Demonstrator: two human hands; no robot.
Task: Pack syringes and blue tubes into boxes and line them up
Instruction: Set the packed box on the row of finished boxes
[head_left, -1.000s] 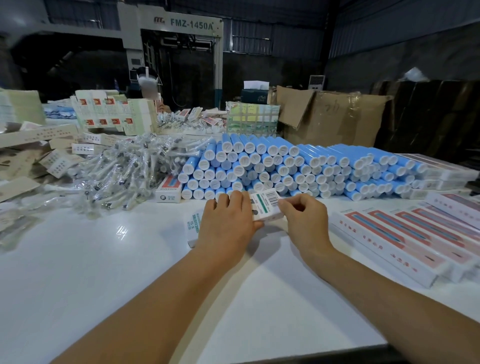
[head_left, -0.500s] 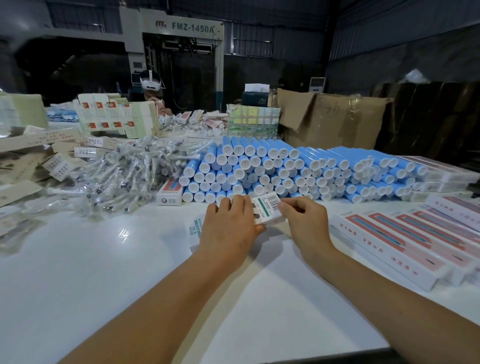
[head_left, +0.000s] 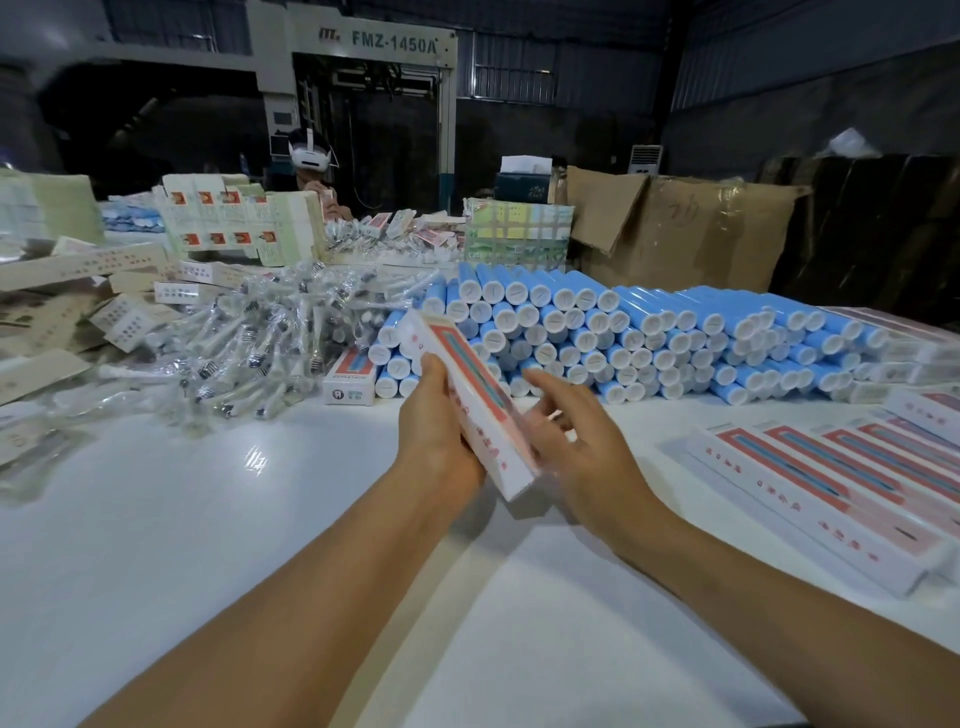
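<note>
You've got the long white cardboard box with the red stripe (head_left: 470, 410) tilted between both hands, left hand (head_left: 441, 431) gripping it, right hand (head_left: 587, 447) loosely cupping its underside.

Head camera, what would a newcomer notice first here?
The big stack of blue tubes across the middle of the table, caps toward the camera. Then the box held up in front of it, left hand gripping it. Finished boxes lie in a row at the right.

Head-worn view, forward-down, close over table (head_left: 208, 519)
</note>
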